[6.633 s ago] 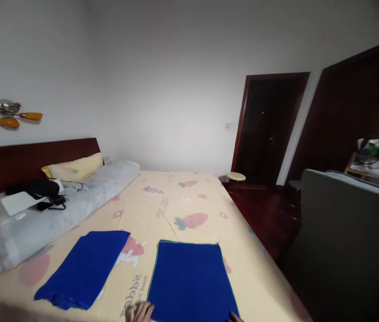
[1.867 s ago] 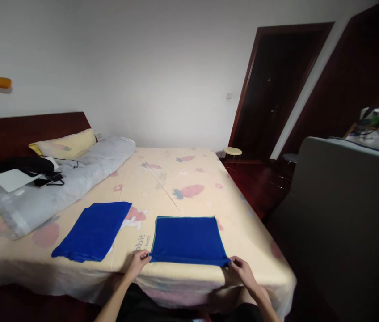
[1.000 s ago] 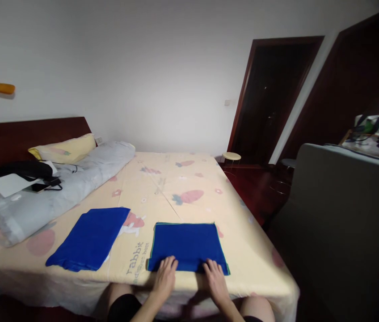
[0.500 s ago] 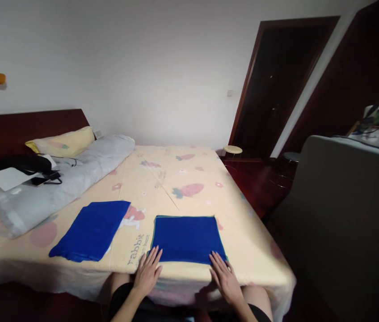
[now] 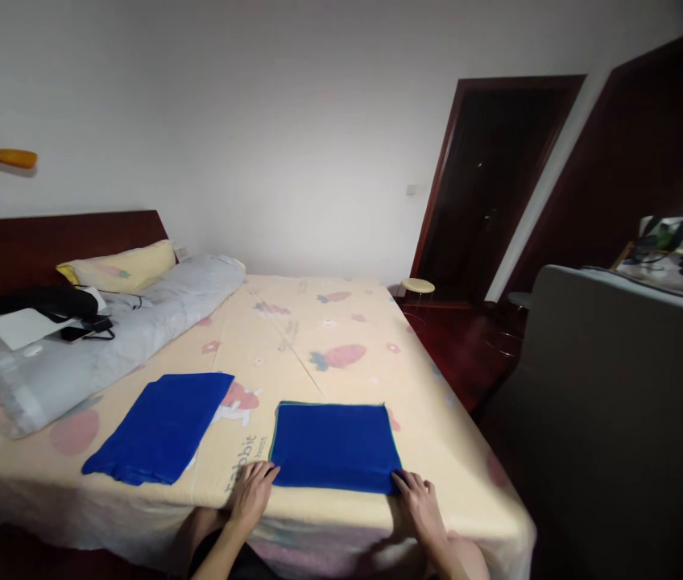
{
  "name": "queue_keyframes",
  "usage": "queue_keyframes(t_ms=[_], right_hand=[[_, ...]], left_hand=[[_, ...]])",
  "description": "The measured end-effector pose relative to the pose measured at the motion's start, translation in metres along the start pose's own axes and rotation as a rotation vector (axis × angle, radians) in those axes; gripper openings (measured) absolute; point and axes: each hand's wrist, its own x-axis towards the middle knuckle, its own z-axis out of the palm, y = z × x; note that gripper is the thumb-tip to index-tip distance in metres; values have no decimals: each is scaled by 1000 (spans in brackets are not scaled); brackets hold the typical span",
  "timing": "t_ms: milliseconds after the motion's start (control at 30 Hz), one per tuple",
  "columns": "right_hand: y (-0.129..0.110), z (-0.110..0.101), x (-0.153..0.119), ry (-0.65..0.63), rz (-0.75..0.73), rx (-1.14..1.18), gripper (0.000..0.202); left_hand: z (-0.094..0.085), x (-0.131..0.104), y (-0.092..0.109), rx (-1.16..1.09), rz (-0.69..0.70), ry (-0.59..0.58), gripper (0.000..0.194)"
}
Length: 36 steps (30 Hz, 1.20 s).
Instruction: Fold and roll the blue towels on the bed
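A blue cloth with thin green edging lies flat as a rectangle on the bed, close to its front edge. My left hand is at the cloth's near left corner, fingers curled and pinching it. At the near right corner, my right hand has its fingers closed on the edge in the same way. To the left lies a second blue cloth, flat and slanted, its near edge a little rumpled; neither hand touches it.
The bed has a yellow printed sheet. A rolled grey quilt and a yellow pillow lie at the left, with a black bag on the quilt. A grey panel stands at the right, beyond it a stool.
Both hands were lying flat with fingers stretched on the cloth's near edge. They have moved outward to its near corners and closed there. The view has tilted up slightly.
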Motion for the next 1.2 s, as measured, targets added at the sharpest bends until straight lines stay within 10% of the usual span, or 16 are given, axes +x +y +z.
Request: queue_keyframes(t_ms=[467,800,1200], right_hand=[[16,-15,-3,-67,188,319,35],[9,-9,8,129,146,36,23],[-124,50,2,129,-175,-22,39]], left_hand=[[3,-5,-26,-373,-242,76,22],[7,12,0,-69,-499,182,37],[74,11,117,-2,180,-88,80]])
